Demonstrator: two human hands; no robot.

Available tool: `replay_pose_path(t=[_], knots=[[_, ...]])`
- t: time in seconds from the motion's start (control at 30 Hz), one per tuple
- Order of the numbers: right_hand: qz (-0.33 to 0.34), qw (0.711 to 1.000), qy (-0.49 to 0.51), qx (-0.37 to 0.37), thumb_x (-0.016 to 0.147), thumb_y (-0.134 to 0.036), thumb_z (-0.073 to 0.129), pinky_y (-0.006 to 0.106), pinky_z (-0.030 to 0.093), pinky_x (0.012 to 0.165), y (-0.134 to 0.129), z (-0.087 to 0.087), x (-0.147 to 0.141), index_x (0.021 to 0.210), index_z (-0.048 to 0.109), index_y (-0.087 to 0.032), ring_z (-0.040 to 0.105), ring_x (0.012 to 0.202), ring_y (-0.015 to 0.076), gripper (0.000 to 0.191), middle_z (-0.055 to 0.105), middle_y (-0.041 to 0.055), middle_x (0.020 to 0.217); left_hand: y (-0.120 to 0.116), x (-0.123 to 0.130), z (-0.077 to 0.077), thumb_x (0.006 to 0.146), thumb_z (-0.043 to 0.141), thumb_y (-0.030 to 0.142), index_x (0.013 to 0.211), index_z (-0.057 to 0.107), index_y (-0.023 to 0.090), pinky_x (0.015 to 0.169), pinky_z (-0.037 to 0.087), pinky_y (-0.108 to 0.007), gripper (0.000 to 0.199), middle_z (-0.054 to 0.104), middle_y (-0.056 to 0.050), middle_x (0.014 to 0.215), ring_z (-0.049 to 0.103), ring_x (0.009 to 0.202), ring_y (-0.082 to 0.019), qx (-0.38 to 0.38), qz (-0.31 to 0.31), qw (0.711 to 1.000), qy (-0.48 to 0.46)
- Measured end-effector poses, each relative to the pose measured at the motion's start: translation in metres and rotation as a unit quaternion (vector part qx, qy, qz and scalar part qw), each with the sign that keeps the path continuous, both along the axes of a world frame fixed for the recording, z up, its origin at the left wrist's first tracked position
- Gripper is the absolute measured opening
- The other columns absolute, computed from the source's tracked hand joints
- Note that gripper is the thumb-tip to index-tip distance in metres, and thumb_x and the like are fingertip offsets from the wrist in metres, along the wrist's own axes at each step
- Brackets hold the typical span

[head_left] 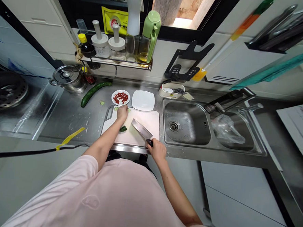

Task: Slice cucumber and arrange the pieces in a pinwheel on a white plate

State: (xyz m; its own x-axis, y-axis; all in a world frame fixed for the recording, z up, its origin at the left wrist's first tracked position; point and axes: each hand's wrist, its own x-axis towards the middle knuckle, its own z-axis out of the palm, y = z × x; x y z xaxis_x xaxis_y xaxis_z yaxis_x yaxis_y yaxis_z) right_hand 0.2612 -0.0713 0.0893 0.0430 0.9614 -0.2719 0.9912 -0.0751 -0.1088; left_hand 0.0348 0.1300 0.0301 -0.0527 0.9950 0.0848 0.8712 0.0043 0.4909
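Note:
My right hand (156,150) grips the black handle of a cleaver (141,129), its broad blade lying low over the white cutting board (151,118), pointing up and left. At the board's far edge, my left hand (122,113) is bunched, fingers bent downward; what they hold, if anything, is hidden. Pale green cucumber slices (116,108) show beside the fingers. A dark green cucumber end piece (123,129) rests on the board near my left forearm. Just beyond the board stand a plate of chopped red pieces (121,97) and a white square plate (143,100).
A whole cucumber (95,93) and a loose slice (102,103) lie left on the steel counter. Behind them is a lidded pot (68,78). To the right is a double sink (186,124), with a plastic bag (227,129) inside. A bottle rack (116,61) hangs above.

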Motion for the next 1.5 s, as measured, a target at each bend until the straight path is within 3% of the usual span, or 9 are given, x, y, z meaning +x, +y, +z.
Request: replay_pose_path(t=[0.33,0.47,0.63,0.93,1.2,1.5], knots=[[-0.001,1.000,0.004,-0.010,0.085,-0.039,0.051,0.025,0.031,0.065,0.001,0.005,-0.003,0.098,0.055,-0.022,0.059,0.082,0.0170,0.022,0.064,0.0040,0.092,-0.006,-0.005,0.007,0.080,0.046,0.017,0.091,0.062,0.019,0.079,0.040,-0.031,0.019,0.065,-0.007,0.087,0.058,0.086,-0.021,0.019,0.026,0.998,-0.055],[0.006,1.000,0.009,-0.002,0.086,-0.039,0.051,0.025,0.029,0.064,0.001,0.003,-0.004,0.098,0.055,-0.021,0.059,0.081,0.0173,0.022,0.065,0.0037,0.091,-0.026,-0.014,0.009,0.080,0.048,0.022,0.096,0.061,0.019,0.077,0.042,-0.029,0.020,0.065,-0.006,0.086,0.058,0.084,-0.019,0.031,0.075,0.991,-0.108],[0.013,1.000,0.014,0.007,0.085,-0.039,0.051,0.026,0.028,0.062,0.003,0.003,-0.007,0.096,0.054,-0.022,0.059,0.080,0.0169,0.020,0.065,0.0023,0.090,-0.065,-0.027,0.007,0.082,0.048,0.028,0.096,0.061,0.018,0.074,0.045,-0.028,0.021,0.064,-0.005,0.085,0.058,0.074,-0.016,0.045,0.089,0.984,-0.150],[0.020,0.999,0.030,0.012,0.086,-0.038,0.048,0.025,0.027,0.061,0.004,0.003,-0.013,0.094,0.055,-0.021,0.059,0.079,0.0162,0.020,0.065,0.0028,0.090,-0.119,-0.039,-0.002,0.086,0.048,0.030,0.096,0.062,0.019,0.077,0.047,-0.029,0.020,0.064,-0.006,0.094,0.059,0.080,-0.016,0.058,0.005,0.988,-0.145],[0.013,0.999,0.043,-0.003,0.089,-0.040,0.042,0.024,0.028,0.061,0.002,0.005,-0.017,0.095,0.056,-0.021,0.059,0.079,0.0161,0.024,0.065,0.0034,0.089,-0.133,-0.039,-0.009,0.086,0.051,0.034,0.100,0.064,0.020,0.082,0.044,-0.034,0.024,0.064,-0.007,0.095,0.058,0.090,-0.020,0.063,-0.055,0.993,-0.085],[0.003,0.996,0.070,-0.049,0.093,-0.046,0.034,0.024,0.028,0.061,-0.002,0.006,-0.024,0.097,0.055,-0.021,0.061,0.080,0.0174,0.033,0.067,0.0041,0.085,-0.144,-0.032,-0.009,0.089,0.047,0.030,0.092,0.063,0.020,0.082,0.045,-0.032,0.019,0.063,-0.005,0.090,0.057,0.088,-0.017,0.098,-0.105,0.982,-0.124]])
